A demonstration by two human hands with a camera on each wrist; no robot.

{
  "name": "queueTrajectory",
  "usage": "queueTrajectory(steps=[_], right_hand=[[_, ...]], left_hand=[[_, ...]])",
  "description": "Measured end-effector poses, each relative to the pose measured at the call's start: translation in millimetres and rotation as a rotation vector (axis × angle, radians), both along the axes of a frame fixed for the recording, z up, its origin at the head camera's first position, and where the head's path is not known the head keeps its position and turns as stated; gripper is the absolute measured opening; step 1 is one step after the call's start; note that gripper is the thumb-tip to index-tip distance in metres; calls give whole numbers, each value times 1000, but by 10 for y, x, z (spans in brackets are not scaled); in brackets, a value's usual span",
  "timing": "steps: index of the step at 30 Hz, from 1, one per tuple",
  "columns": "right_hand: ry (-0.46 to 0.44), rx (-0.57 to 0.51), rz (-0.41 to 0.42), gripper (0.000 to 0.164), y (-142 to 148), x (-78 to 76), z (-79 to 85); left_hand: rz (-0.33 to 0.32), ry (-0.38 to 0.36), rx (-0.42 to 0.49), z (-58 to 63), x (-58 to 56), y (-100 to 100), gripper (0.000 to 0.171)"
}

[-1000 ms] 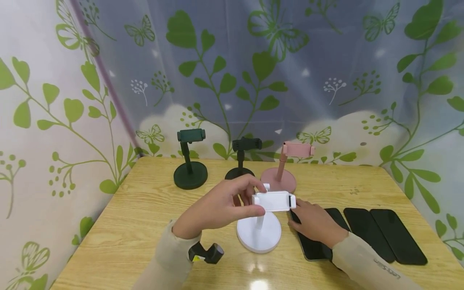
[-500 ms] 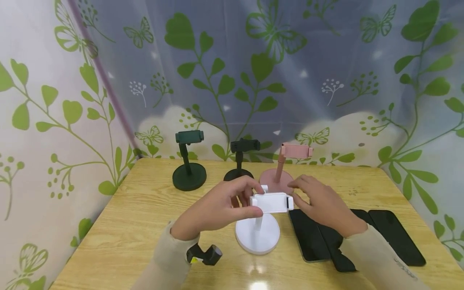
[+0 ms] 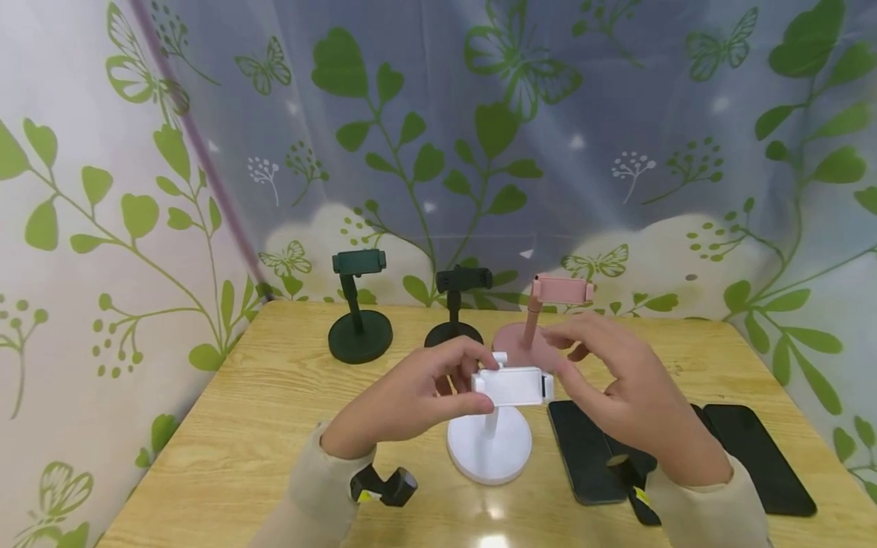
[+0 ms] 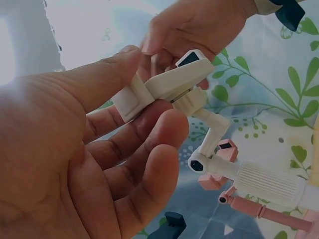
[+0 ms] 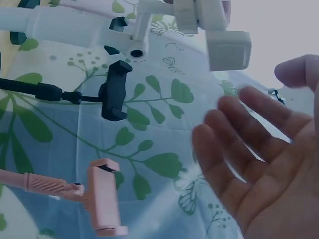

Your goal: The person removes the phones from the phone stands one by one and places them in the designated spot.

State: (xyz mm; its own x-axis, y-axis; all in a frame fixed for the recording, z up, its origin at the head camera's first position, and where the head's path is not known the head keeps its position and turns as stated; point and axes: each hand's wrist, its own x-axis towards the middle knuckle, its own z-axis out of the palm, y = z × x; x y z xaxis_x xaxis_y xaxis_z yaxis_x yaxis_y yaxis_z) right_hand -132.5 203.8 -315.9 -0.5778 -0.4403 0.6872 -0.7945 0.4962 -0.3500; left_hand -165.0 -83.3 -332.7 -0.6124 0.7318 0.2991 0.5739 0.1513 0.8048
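Observation:
A white phone stand with a round base stands on the table in front of me, its phone clamp facing up. My left hand pinches the left end of that clamp, thumb in front and fingers behind. Close up in the left wrist view, the clamp sits between thumb and index finger. My right hand hovers just right of the clamp, fingers relaxed and holding nothing. In the right wrist view a gap shows between the right fingers and the clamp's end.
Behind stand a dark green phone stand, a black one and a pink one. Several dark phones lie at the right, including a near phone and a far-right phone. A patterned curtain hangs behind the table.
My right hand has lifted off the phones and come up beside the white clamp's right end, its fingers spreading. My left hand keeps its pinch on the clamp, nearly still.

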Motion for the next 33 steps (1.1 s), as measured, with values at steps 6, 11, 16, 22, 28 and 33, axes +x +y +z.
queueTrajectory(steps=[6,11,16,22,28,33], right_hand=[[-114,9,45,48,-12,-18,-92],[-162,4,88,44,18,-12,-119],[-235,35,121,41,24,-38,-147],[-289,26,247,47,20,-73,-162],[-392,14,335,49,56,-88,-205],[-470,-3,376,47,77,-99,-211]], left_hand=[[-6,10,17,-16,-2,-11,33],[-25,23,21,-23,-14,-29,34],[-33,39,-15,23,-45,-34,34],[-44,46,-74,88,-74,-36,34],[-62,10,-114,109,-76,-47,33],[-70,16,-96,82,-79,-36,32]])
